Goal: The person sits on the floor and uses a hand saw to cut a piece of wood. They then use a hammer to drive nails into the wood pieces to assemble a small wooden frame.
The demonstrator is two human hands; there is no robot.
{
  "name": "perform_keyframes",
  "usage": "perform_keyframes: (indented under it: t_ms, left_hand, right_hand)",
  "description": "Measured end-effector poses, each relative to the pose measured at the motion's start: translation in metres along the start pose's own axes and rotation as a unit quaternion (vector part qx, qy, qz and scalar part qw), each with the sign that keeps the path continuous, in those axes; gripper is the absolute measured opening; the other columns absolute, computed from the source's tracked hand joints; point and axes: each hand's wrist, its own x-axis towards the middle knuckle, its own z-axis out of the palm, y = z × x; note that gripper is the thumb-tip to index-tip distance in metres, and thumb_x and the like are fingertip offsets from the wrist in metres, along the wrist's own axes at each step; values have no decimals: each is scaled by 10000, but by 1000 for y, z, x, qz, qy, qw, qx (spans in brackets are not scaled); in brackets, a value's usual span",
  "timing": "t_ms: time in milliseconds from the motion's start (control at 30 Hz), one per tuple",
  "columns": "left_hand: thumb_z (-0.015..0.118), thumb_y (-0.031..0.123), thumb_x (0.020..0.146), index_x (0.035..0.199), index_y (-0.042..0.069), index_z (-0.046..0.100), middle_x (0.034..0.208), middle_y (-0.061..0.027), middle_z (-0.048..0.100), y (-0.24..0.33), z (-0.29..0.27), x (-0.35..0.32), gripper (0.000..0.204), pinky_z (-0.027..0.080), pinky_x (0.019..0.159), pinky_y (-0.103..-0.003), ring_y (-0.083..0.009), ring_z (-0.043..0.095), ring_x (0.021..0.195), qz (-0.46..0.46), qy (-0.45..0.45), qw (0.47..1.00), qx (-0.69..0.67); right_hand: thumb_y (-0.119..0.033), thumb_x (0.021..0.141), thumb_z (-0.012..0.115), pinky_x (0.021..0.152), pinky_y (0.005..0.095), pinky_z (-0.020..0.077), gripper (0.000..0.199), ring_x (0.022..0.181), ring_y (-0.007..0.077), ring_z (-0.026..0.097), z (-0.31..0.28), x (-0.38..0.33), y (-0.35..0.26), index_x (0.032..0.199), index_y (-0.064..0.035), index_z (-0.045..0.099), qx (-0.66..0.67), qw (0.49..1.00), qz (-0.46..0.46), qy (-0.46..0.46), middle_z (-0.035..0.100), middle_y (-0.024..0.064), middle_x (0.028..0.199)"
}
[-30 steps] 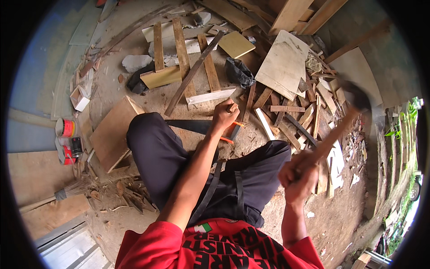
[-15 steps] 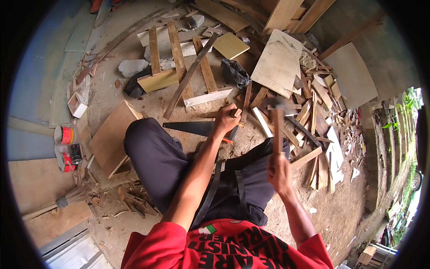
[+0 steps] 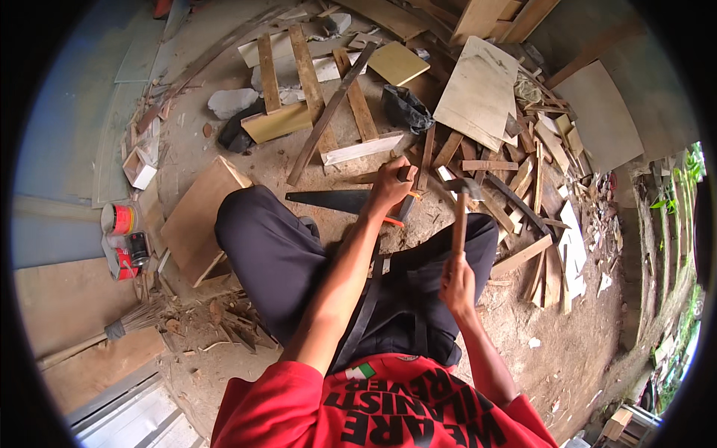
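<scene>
Head: hammer in rt hand.

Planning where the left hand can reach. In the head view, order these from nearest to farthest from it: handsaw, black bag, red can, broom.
From the left hand:
1. Handsaw, just beside it, to its left.
2. Black bag, above it in the picture.
3. Red can, far left.
4. Broom, lower left.

Far left of the left hand's fingers: red can with white label; below it, small red-and-black tin.
</scene>
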Motion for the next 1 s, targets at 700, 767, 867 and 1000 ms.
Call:
perform_keyframes:
  t_ms: [700, 767, 867, 1000]
  left_hand:
    - [788, 166, 854, 792, 29, 534, 642, 5, 530, 9, -34, 15, 295, 423, 562, -261, -69, 467, 610, 11, 134, 984, -114]
    - [771, 168, 871, 789, 32, 521, 640, 5, 530, 4, -33, 15, 296, 410, 551, -267, -76, 455, 606, 20, 139, 984, -110]
    - [762, 166, 880, 779, 31, 504, 636, -1, 522, 14, -36, 17, 309, 407, 551, -270, -76, 450, 608, 20, 161, 981, -101]
    - [767, 175, 877, 778, 35, 489, 631, -1, 490, 43, -35, 23, 327, 400, 554, -268, -71, 433, 608, 42, 148, 984, -89]
  right_hand:
    - [-461, 1067, 337, 461, 233, 373, 510, 490, 60, 434, 48, 8, -49, 1000, -2, 550, -70, 985, -112, -111, 472, -20, 632]
    - [-493, 1059, 324, 462, 237, 370, 546, 494, 58, 437, 50, 0, -70, 1019, 0, 554, -50, 985, -119, -111, 482, -15, 644]
    - [-642, 1002, 319, 395, 230, 287, 637, 449, 65, 360, 51, -27, -130, 982, -31, 499, -38, 956, -273, -97, 424, -5, 613]
    - [-779, 907, 331, 378, 262, 267, 710, 418, 104, 331, 50, -57, -171, 941, -79, 446, 58, 920, -386, -33, 365, -11, 583]
